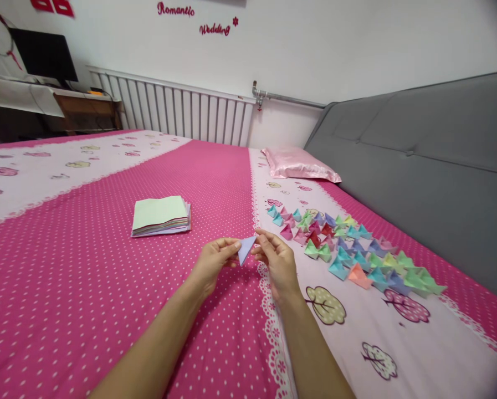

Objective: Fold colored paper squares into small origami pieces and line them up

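Note:
A small lavender piece of folded paper (245, 249), triangular in outline with a point toward me, is held up over the bed between my two hands. My left hand (215, 260) pinches its left corner between thumb and forefinger. At the upper right corner, the thumb and forefinger of my right hand (276, 259) close on the paper, the other fingers curled beneath. To the right lie several folded paper boats (359, 275) in rows, coloured green, blue, pink, red, purple, yellow and orange. Left of my hands rests a stack of coloured paper sheets (160, 214), pale green on top.
The bed's pink dotted sheet (86, 266) spreads under everything. A pink satin pillow (300, 163) lies by the grey padded headboard (423, 144) on the right. Against the far wall runs a white radiator (182, 108). A monitor (44, 55) stands on a desk at the far left.

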### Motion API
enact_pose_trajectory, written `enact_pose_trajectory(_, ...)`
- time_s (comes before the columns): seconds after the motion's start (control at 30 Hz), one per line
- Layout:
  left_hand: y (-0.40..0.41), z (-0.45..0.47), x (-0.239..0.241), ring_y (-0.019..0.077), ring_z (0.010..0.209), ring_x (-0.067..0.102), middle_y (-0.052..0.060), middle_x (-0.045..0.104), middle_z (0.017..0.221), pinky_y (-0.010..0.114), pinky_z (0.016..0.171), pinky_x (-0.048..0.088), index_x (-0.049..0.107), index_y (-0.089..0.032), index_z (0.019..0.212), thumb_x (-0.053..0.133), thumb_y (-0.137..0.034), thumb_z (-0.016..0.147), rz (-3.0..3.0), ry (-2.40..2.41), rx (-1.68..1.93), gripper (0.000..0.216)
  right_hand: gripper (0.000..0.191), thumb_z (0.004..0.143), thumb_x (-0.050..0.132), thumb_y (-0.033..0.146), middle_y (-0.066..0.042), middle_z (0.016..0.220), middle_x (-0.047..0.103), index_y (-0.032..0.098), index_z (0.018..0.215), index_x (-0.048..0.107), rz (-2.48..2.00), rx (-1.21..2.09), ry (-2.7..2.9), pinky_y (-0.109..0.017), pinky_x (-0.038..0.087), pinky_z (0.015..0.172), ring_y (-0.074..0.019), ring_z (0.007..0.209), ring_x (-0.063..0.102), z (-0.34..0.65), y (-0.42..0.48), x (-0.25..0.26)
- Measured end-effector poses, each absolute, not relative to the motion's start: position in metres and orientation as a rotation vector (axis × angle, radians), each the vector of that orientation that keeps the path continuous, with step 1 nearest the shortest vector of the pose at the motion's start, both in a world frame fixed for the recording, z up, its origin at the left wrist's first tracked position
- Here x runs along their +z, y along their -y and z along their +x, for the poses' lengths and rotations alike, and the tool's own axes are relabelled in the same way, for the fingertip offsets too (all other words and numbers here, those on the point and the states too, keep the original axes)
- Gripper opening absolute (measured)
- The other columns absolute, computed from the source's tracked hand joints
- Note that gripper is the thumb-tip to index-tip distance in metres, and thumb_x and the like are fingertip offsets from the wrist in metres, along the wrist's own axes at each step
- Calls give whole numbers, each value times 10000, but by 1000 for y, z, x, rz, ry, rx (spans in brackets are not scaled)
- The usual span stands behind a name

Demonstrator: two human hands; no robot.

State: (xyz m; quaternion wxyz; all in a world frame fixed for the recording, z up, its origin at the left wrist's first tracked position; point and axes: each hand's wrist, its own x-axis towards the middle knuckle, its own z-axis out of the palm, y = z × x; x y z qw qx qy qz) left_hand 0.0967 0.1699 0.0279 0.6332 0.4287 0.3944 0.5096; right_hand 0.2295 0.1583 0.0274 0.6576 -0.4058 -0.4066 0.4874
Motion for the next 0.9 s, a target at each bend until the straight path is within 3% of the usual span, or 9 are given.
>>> enact_pose_trajectory(0.17, -171, 97, 28, 96, 573, 598, 36, 645, 680, 161, 503, 437, 596, -117, 795, 666, -202, 687, 915, -855, 1184, 155, 272, 634, 708, 326, -17, 719, 637, 139, 818, 636, -1007, 1055, 1092, -211, 448, 581, -105, 609, 566, 228, -157, 23)
enact_pose_trajectory(0.3, -172, 98, 28, 117, 637, 633, 50, 659, 717, 174, 547, 482, 572, -118, 788, 616, -140, 728, 884, -815, 1178, 78, 222, 671, 673, 344, -24, 684, 636, 138, 741, 628, -1103, 872, 1208, -235, 457, 583, -129, 606, 579, 228, -156, 20)
enact_pose_trajectory(0.4, -172, 98, 28, 115, 633, 636, 58, 660, 710, 179, 560, 497, 573, -116, 770, 565, -126, 765, 882, -808, 1161, 14, 207, 690, 653, 334, -37, 691, 650, 135, 744, 632, -1110, 832, 1253, -250, 474, 585, -146, 607, 599, 228, -155, 21)
enact_pose_trajectory(0.63, -172, 98, 30, 108, 615, 628, 49, 641, 670, 167, 553, 496, 590, -111, 707, 544, -116, 774, 854, -826, 1156, 82, 151, 675, 651, 234, -42, 685, 668, 133, 787, 657, -1071, 834, 1256, -248, 497, 599, -151, 616, 618, 226, -152, 28)
enact_pose_trajectory(0.9, -172, 98, 30, 81, 546, 589, 29, 627, 644, 154, 524, 472, 605, -115, 708, 566, -103, 752, 821, -852, 1152, 60, 240, 642, 679, 272, -27, 656, 637, 130, 832, 647, -1061, 899, 1230, -238, 494, 564, -136, 585, 596, 222, -151, 29)
